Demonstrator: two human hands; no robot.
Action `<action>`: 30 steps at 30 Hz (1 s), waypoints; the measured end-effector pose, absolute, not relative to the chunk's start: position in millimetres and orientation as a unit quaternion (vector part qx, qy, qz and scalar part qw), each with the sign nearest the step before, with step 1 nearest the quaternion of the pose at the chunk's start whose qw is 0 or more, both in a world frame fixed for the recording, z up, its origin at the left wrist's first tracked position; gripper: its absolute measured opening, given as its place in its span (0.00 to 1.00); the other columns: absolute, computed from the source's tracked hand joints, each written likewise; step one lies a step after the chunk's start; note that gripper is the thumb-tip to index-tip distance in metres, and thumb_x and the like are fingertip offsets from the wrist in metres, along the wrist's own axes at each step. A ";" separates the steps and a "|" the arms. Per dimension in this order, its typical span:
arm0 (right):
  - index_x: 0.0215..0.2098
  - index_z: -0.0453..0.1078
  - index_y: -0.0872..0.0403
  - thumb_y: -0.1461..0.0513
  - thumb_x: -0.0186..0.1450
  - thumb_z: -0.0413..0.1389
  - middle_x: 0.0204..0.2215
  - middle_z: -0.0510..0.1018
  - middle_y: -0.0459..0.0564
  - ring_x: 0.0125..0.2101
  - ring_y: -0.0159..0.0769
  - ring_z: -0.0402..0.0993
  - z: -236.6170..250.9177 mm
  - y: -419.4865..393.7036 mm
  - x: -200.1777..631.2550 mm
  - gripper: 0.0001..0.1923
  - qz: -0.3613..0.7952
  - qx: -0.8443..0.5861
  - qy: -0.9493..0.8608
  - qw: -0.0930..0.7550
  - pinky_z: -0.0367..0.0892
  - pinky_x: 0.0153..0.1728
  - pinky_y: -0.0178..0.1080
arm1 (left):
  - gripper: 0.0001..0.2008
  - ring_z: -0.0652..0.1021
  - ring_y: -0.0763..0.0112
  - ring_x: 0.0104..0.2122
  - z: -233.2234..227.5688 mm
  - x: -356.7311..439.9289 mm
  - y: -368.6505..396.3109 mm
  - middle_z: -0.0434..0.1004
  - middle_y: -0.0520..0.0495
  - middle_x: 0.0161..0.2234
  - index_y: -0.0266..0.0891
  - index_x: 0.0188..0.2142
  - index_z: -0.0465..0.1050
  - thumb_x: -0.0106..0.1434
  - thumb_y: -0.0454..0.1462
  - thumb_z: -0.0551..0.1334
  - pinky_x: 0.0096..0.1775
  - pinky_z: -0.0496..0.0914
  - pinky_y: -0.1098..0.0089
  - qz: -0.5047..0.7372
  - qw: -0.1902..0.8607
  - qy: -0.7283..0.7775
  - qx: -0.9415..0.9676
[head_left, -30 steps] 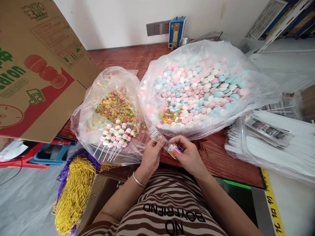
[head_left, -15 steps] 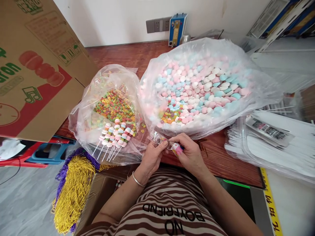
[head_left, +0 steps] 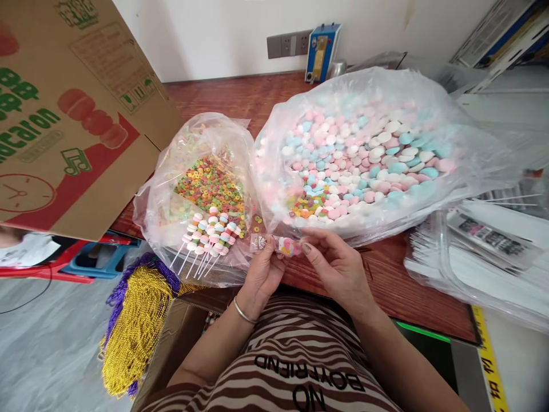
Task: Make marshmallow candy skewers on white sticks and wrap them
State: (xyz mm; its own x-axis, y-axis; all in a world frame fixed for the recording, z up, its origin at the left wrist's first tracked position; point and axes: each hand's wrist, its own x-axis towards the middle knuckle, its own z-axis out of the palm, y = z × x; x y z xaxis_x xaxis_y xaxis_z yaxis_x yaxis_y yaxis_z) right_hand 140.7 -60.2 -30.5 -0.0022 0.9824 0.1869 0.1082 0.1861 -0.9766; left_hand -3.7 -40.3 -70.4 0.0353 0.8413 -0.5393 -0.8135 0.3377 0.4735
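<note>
My left hand pinches a small clear printed wrapper with pink candy inside, held level over the table's front edge. My right hand is at the wrapper's right end, its fingertips at the pink candy. Just beyond sits a big clear bag of pink, blue and white round candies. To the left a smaller bag holds colourful ring candies, with several finished candy skewers lying on its front.
A large printed cardboard box stands at the left. Gold and purple bead strings hang over a box edge by my left knee. Stacks of clear packaging lie on the right. A blue device and wall sockets are at the back.
The wrapper has swung from a slant to level and shifted slightly left. My right hand has loosened from gripping its end to fingertips only. The view has shifted.
</note>
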 end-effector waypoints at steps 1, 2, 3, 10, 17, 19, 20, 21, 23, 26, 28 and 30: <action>0.53 0.73 0.51 0.58 0.71 0.59 0.38 0.83 0.48 0.37 0.36 0.81 -26.8 -60.8 137.7 0.13 0.425 -0.468 -0.573 0.522 0.77 0.42 0.39 | 0.14 0.73 0.79 0.26 -69.7 -5.4 -39.3 0.76 0.53 0.28 0.36 0.31 0.75 0.54 0.39 0.78 0.32 0.70 0.75 0.574 0.723 0.386 0.010; 0.53 0.73 0.50 0.58 0.71 0.60 0.38 0.82 0.48 0.38 0.36 0.81 -23.6 -61.6 134.9 0.13 0.423 -0.459 -0.579 0.525 0.77 0.43 0.39 | 0.14 0.74 0.79 0.26 -68.7 -6.9 -38.3 0.76 0.53 0.28 0.36 0.31 0.75 0.55 0.39 0.77 0.33 0.71 0.75 0.573 0.726 0.381 0.004; 0.53 0.73 0.50 0.58 0.71 0.60 0.39 0.82 0.48 0.39 0.36 0.80 -21.2 -62.4 132.2 0.13 0.415 -0.455 -0.585 0.528 0.77 0.44 0.40 | 0.13 0.74 0.79 0.26 -67.5 -8.2 -37.5 0.76 0.53 0.28 0.36 0.31 0.75 0.56 0.38 0.76 0.33 0.71 0.76 0.573 0.728 0.377 -0.001; 0.52 0.73 0.49 0.59 0.72 0.58 0.42 0.80 0.51 0.43 0.40 0.79 -20.3 -57.5 121.9 0.11 0.370 -0.450 -0.629 0.515 0.75 0.45 0.42 | 0.13 0.69 0.79 0.23 -46.7 -45.9 -39.0 0.68 0.55 0.23 0.38 0.27 0.71 0.60 0.37 0.74 0.31 0.71 0.73 0.622 0.699 0.353 -0.009; 0.40 0.76 0.53 0.64 0.73 0.53 0.37 0.81 0.52 0.40 0.40 0.78 -22.7 -16.6 20.9 0.09 0.293 -0.315 -0.852 0.297 0.70 0.43 0.40 | 0.15 0.65 0.81 0.22 -22.3 -173.9 -81.0 0.63 0.57 0.22 0.38 0.25 0.66 0.61 0.30 0.71 0.28 0.66 0.78 0.824 0.468 0.317 0.036; 0.37 0.76 0.55 0.65 0.73 0.52 0.36 0.80 0.55 0.40 0.43 0.77 -25.9 -8.8 -31.0 0.11 0.228 -0.280 -0.916 0.174 0.68 0.42 0.42 | 0.14 0.65 0.81 0.23 -23.9 -198.9 -98.2 0.64 0.57 0.23 0.38 0.26 0.66 0.61 0.30 0.70 0.29 0.67 0.78 0.848 0.416 0.326 0.041; 0.39 0.76 0.56 0.67 0.72 0.51 0.38 0.80 0.57 0.40 0.45 0.76 -28.6 -6.0 -56.7 0.11 0.198 -0.254 -0.938 0.132 0.67 0.42 0.42 | 0.14 0.66 0.81 0.23 -26.0 -207.3 -105.7 0.64 0.57 0.23 0.38 0.26 0.67 0.62 0.31 0.70 0.29 0.67 0.77 0.853 0.401 0.330 0.040; 0.42 0.76 0.58 0.68 0.72 0.50 0.40 0.80 0.59 0.42 0.46 0.76 -32.0 -3.7 -80.9 0.11 0.169 -0.230 -0.952 0.111 0.67 0.42 0.43 | 0.13 0.66 0.80 0.23 -28.6 -213.2 -112.0 0.65 0.57 0.23 0.38 0.27 0.68 0.62 0.32 0.70 0.30 0.68 0.77 0.856 0.393 0.334 0.036; 0.45 0.75 0.61 0.70 0.71 0.49 0.44 0.79 0.62 0.45 0.49 0.74 -40.3 0.4 -122.4 0.13 0.120 -0.209 -0.965 0.100 0.65 0.45 0.46 | 0.12 0.66 0.80 0.23 -34.3 -219.5 -120.4 0.66 0.57 0.24 0.38 0.28 0.69 0.62 0.32 0.71 0.31 0.68 0.77 0.858 0.391 0.333 0.024; 0.42 0.75 0.62 0.71 0.70 0.49 0.42 0.80 0.61 0.44 0.47 0.74 -50.2 7.6 -160.6 0.12 0.108 -0.199 -0.970 0.090 0.64 0.46 0.46 | 0.12 0.67 0.81 0.24 -41.1 -221.6 -121.9 0.67 0.58 0.24 0.38 0.29 0.70 0.59 0.32 0.73 0.31 0.69 0.77 0.856 0.409 0.316 0.012; 0.41 0.75 0.62 0.71 0.70 0.49 0.40 0.80 0.61 0.42 0.47 0.74 -50.3 14.3 -166.5 0.12 0.112 -0.201 -0.969 0.088 0.64 0.46 0.46 | 0.13 0.67 0.81 0.24 -43.4 -221.0 -116.7 0.66 0.57 0.24 0.38 0.28 0.69 0.59 0.32 0.73 0.32 0.69 0.77 0.850 0.422 0.314 0.012; 0.43 0.75 0.63 0.72 0.70 0.47 0.41 0.80 0.65 0.42 0.49 0.75 -44.0 23.1 -154.2 0.13 0.106 -0.223 -0.965 0.091 0.65 0.44 0.47 | 0.13 0.66 0.80 0.24 -44.7 -218.9 -107.8 0.65 0.57 0.24 0.38 0.27 0.68 0.61 0.31 0.71 0.31 0.68 0.76 0.844 0.433 0.317 0.010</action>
